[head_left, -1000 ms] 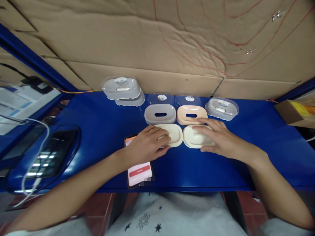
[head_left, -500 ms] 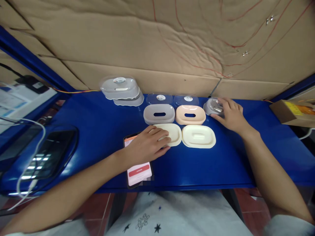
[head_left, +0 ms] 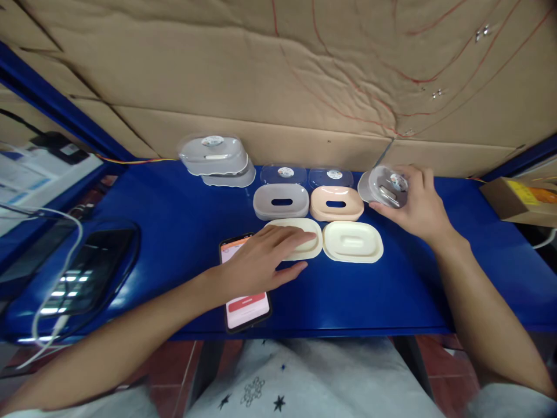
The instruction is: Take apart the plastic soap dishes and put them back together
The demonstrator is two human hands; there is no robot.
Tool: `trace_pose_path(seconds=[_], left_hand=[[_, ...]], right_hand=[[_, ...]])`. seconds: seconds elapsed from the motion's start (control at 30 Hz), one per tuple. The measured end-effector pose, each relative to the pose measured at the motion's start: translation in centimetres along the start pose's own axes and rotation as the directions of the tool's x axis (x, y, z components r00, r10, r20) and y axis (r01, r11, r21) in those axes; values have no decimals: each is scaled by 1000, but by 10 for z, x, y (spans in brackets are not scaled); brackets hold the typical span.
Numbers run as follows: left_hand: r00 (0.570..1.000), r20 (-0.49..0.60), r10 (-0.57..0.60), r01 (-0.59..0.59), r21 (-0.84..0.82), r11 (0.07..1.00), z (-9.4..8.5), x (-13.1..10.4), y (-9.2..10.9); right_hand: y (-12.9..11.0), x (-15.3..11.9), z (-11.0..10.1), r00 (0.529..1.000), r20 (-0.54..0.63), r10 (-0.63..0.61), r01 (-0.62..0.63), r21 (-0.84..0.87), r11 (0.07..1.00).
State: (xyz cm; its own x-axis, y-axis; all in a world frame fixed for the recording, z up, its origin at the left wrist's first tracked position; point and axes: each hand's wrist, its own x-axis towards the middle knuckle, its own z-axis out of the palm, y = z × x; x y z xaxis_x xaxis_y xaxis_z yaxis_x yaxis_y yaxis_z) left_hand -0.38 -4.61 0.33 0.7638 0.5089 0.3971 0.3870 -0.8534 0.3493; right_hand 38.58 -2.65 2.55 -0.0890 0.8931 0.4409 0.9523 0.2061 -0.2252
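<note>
My right hand (head_left: 420, 203) is closed around a grey soap box with a clear lid (head_left: 390, 187), thumb at the near side and fingers behind. Another grey piece (head_left: 364, 187) shows at the box's left; how far the two are joined I cannot tell. My left hand (head_left: 265, 255) lies flat with fingers stretched over a cream oval tray (head_left: 316, 247), hiding much of it. A second cream tray (head_left: 352, 242) sits to the right. Behind them stand a grey slotted oval dish (head_left: 281, 210) and a peach one (head_left: 336, 212), with clear lids (head_left: 272, 174) further back.
Stacked grey boxes with a clear lid (head_left: 213, 158) stand at the back left. A lit phone (head_left: 248, 316) lies partly under my left wrist. Cables and a dark device (head_left: 93, 270) are at the left, a cardboard box (head_left: 513, 203) at the right. A cardboard wall (head_left: 261, 69) closes the back.
My right hand has raised and tilted the grey box, so its label now faces me. My left fingers have straightened and slid slightly right over the cream tray.
</note>
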Motion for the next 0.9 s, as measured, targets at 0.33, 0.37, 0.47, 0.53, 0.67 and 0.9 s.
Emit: trace_pose_path(seconds=[0.33, 0.37, 0.47, 0.53, 0.67, 0.9], left_hand=[[989, 55, -139, 148, -511, 847, 5, -3, 7], [990, 79, -116, 139, -493, 859, 4, -3, 8], [991, 100, -89, 124, -454, 882, 0, -1, 9], [993, 85, -82, 111, -445, 888, -2, -1, 9], [995, 76, -59, 83, -381, 921, -3, -1, 9], [991, 136, 14, 30, -317, 948, 0, -5, 10]], right_hand=[[-101, -50, 15, 815, -15, -579, 550, 334, 766], [-104, -53, 17, 801, -20, -598, 567, 346, 747], [-106, -56, 20, 782, -55, -621, 594, 368, 715], [-102, -54, 19, 786, -58, -615, 584, 396, 709], [-80, -42, 10, 914, -30, -405, 391, 338, 856], [-6, -2, 16, 999, 23, 46, -47, 81, 996]])
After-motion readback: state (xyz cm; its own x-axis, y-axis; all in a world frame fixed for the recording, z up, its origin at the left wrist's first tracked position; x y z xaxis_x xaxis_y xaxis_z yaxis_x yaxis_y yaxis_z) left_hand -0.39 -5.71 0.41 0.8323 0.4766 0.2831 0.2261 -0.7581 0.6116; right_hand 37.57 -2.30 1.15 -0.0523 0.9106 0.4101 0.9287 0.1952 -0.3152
